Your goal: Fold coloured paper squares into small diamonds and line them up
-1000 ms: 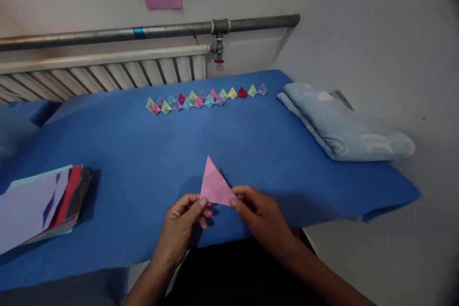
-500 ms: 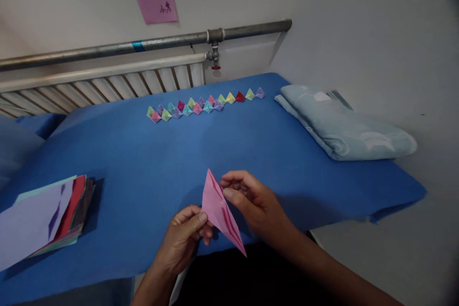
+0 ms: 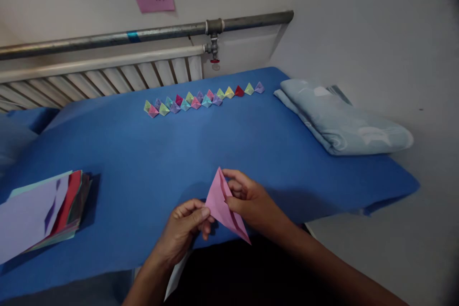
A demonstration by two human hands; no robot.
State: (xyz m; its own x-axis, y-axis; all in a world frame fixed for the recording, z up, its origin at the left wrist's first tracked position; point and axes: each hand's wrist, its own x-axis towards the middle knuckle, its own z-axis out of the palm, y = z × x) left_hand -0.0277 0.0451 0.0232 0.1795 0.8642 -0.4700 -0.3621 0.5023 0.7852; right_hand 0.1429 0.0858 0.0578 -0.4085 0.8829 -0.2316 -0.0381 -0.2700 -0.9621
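Note:
A pink sheet of paper folded into a triangle (image 3: 220,203) is held up above the near edge of the blue-covered surface. My left hand (image 3: 188,227) pinches its left corner between thumb and fingers. At the paper's right side, my right hand (image 3: 253,198) has its thumb on the long folded edge, with the fingers partly hidden behind the layers. One point of the triangle faces away from me and another slants down to the right.
Small folded paper shapes (image 3: 195,103) in many colours stand in rows at the back of the blue cover (image 3: 143,162). A stack of coloured paper (image 3: 32,215) lies left; a folded pale blanket (image 3: 344,122) lies right. Behind are a radiator (image 3: 118,76) and a pipe (image 3: 161,32).
My right thumb and fingers have closed onto the paper's right edge. The triangle has shifted slightly right, with the left hand still pinching its corner. The view has tilted slightly.

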